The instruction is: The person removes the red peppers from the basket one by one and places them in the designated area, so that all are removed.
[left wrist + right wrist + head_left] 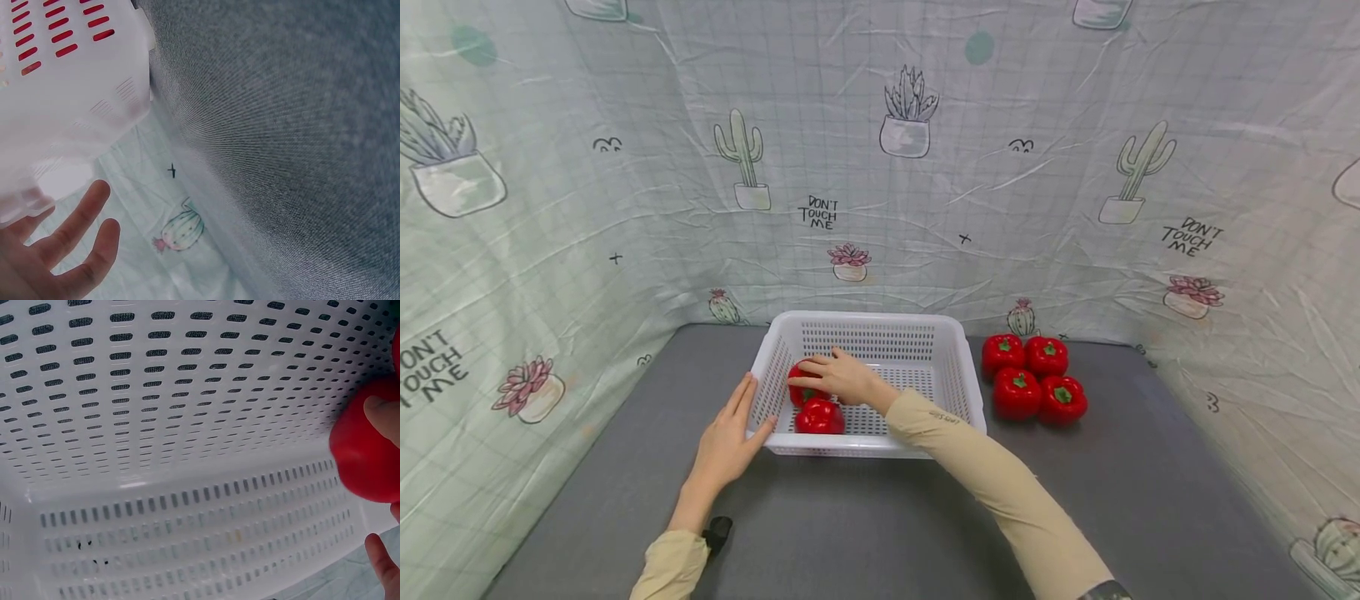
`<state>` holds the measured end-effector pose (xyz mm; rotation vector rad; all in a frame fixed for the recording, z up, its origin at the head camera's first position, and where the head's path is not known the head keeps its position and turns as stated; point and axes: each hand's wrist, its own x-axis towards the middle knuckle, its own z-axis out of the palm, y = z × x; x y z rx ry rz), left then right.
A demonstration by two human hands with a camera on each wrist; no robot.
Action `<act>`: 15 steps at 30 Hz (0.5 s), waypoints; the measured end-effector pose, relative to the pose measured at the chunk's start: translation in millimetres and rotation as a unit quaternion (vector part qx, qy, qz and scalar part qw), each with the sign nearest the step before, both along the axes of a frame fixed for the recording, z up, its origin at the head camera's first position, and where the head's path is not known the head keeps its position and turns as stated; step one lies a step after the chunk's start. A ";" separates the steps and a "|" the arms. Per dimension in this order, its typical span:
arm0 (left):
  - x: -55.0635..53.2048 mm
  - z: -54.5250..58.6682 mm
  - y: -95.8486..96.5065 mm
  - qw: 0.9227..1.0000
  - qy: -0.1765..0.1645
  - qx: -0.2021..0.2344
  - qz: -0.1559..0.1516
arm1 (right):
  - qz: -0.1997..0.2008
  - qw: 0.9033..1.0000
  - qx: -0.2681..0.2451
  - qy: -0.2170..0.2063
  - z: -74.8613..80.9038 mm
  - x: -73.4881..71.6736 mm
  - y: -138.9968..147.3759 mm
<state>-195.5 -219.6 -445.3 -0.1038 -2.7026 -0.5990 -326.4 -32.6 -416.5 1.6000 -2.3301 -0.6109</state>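
A white perforated plastic basket (865,443) stands on the dark grey table. Inside it, at the left end, lie two red bell peppers, the front pepper (820,417) close to the near wall. My right hand (842,377) reaches in from the right and holds the rear pepper (801,392) from above. The right wrist view shows the thumb against that pepper (365,450), with fingers on its far side. At the basket's left end, my left hand (726,437) rests along the rim with fingers extended and thumb at the front corner. The left wrist view has its spread fingers (81,219) beside the basket's outer wall.
Several red bell peppers (1017,393) stand grouped on the table just right of the basket. A printed cloth (925,200) with cactus drawings hangs behind and along both sides. The dark grey table (850,525) extends in front of the basket.
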 end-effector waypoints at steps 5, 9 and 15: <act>-1.2 -0.1 0.0 1.000 -0.003 -0.001 0.005 | -0.015 1.000 0.006 -0.001 -1.1 -3.6 1.3; -1.3 -0.3 0.1 1.000 -0.011 -0.001 0.006 | -0.034 0.999 0.014 -0.003 -3.8 -7.7 5.4; -0.9 -0.5 -0.8 1.000 -0.010 -0.002 0.004 | -0.045 0.999 0.019 0.023 -2.7 -12.5 13.9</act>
